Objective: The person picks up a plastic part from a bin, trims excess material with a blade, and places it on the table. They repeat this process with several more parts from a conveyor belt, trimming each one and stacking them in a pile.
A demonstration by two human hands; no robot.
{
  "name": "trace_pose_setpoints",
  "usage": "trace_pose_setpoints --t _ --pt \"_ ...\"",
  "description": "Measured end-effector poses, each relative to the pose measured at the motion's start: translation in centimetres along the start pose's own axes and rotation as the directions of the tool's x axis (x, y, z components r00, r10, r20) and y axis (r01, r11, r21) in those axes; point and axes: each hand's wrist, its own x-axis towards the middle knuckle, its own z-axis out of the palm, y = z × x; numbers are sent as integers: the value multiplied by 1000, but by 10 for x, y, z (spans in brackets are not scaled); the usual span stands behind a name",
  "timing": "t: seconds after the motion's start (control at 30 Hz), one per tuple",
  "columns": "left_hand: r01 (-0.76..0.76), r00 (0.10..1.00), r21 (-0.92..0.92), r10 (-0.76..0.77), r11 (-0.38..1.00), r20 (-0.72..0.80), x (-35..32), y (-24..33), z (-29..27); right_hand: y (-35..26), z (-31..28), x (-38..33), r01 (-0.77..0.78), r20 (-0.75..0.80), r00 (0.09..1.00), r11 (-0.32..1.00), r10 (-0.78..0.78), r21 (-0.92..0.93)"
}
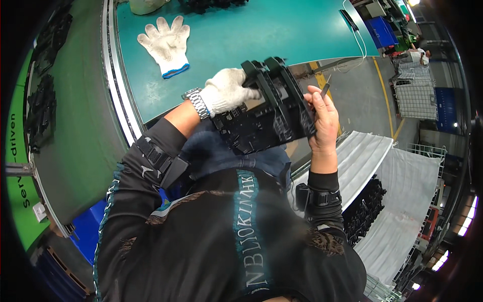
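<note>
A black moulded plastic part [261, 121] with two raised curved arms is held up in front of my body, past the table's near edge. My left hand [226, 90], in a white knit glove, is closed on its left side, thumb and fingers against the frame. My bare right hand [323, 118] is at the part's right edge. Between its thumb and fingers is a slim dark-handled tool [326, 89] with a thin pointed tip, pointing up and away from the part. What kind of tool it is I cannot make out. Some right fingers are hidden behind the part.
An empty white glove [168, 45] with a blue cuff lies on the green table [226, 43]. More black parts [214, 4] sit at its far edge. On the left runs a conveyor belt [83, 131] carrying black parts. At right, a bin lined with white sheeting [402, 211] holds black parts.
</note>
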Motion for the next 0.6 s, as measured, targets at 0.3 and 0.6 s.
trace_pose_setpoints --t 0.3,0.6 --pt "168 971 -155 -190 974 -143 8 -5 -4 3 -16 -15 26 45 998 989 -33 149" --pt "321 900 -389 -406 864 -158 4 -11 -7 17 -10 -19 -8 7 1000 994 9 -113"
